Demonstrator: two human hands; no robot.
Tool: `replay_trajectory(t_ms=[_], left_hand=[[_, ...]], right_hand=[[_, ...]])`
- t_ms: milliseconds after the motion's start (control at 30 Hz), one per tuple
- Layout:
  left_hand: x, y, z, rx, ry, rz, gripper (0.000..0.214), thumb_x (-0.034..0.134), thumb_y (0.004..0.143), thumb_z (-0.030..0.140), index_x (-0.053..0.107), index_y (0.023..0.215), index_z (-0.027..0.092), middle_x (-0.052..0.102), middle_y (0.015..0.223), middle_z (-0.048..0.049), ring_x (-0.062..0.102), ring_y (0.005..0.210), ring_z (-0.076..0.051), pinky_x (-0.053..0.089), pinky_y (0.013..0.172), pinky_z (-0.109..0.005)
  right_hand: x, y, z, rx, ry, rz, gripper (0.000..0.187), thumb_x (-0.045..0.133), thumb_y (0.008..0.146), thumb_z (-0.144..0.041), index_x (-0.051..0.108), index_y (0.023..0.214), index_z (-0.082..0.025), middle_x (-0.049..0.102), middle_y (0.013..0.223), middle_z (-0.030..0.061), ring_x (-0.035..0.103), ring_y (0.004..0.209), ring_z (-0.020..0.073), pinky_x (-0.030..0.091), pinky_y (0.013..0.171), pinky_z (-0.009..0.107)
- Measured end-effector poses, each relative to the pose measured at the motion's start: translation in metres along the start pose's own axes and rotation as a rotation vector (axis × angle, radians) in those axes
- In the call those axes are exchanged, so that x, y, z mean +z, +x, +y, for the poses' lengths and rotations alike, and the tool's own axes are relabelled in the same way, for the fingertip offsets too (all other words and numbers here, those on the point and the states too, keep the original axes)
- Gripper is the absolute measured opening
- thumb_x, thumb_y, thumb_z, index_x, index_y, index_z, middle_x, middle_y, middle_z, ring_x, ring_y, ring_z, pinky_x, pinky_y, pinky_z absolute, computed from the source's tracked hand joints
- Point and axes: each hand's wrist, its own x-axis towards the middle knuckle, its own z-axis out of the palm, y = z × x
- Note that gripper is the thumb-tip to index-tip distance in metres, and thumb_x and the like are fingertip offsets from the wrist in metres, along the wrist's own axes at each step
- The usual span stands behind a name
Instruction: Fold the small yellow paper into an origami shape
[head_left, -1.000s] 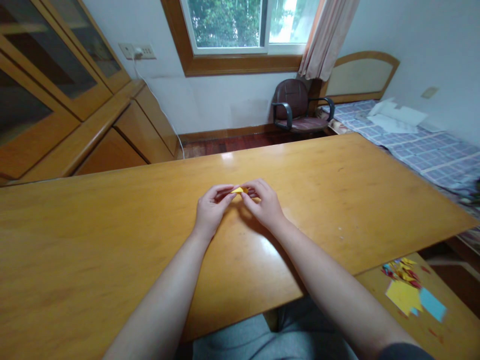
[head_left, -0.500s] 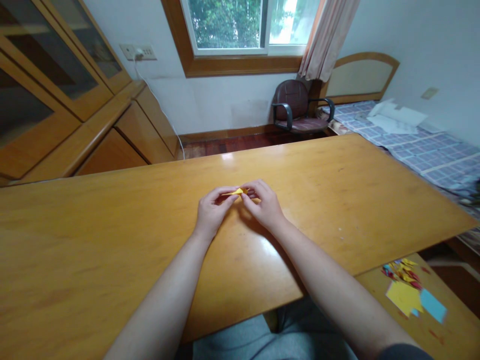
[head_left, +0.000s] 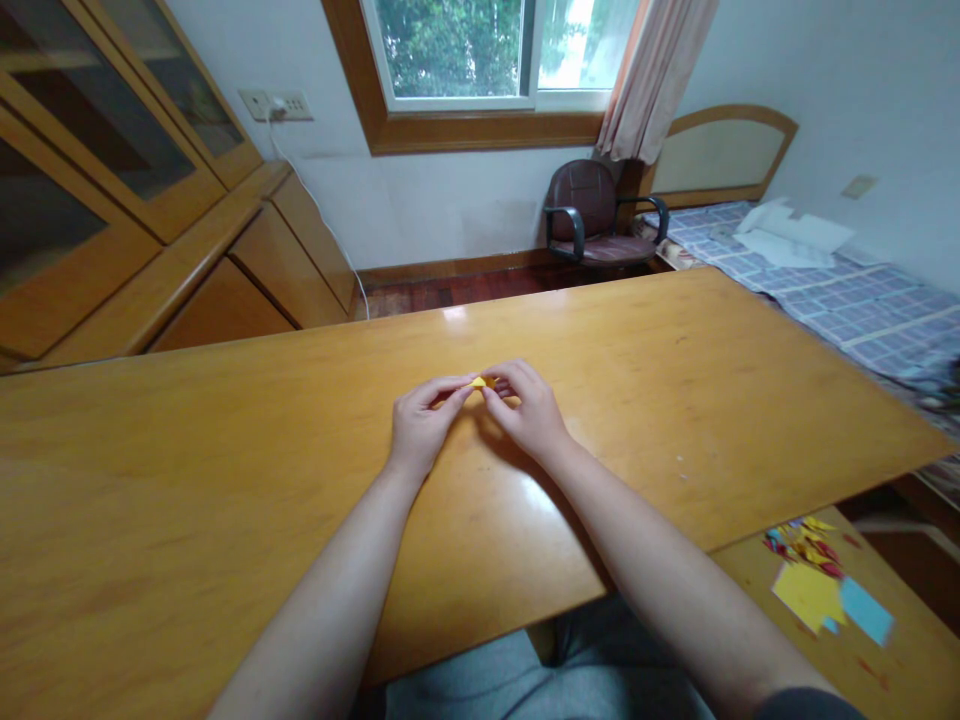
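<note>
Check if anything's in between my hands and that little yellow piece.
Nothing visible is: the left hand and right hand both pinch the yellow piece at their fingertips, over the wooden table. The yellow sheet and blue sheet lie apart, on a lower surface to the right.

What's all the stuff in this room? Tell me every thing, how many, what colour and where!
Small piece: one, yellow, between both hands
Table: one, orange-brown, below the hands
Lower surface: one, yellow-brown, bottom right
Small scraps: many, mostly yellow and red, heaped there
Yellow paper: count unclear, beside the heap
Blue paper: two patches, beside the yellow
Window: one, white and brown, far wall
Curtain: one, pink, window's right
Chair: one, dark brown, below the curtain
Bed: one, checked blue, right
Cabinet: one, brown, left
Cord: one, white, left wall
Left hand, right hand: two, bare, centre
</note>
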Motion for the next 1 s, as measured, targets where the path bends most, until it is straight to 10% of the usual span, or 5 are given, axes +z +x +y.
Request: replay_trajectory(t_ms=[1000], left_hand=[[-0.005,0.006,0.006,0.165,0.164,-0.14,0.014,0.062,0.088,0.03,0.073,0.094,0.022,0.071,0.099,-0.0065,0.065,0.098,-0.019,0.051,0.091,-0.034]], right_hand=[[0.004,0.003,0.007,0.428,0.419,-0.106,0.017,0.057,0.078,-0.02,0.062,0.093,-0.017,0.065,0.089,0.0016,0.062,0.072,0.0125,0.051,0.072,0.028]])
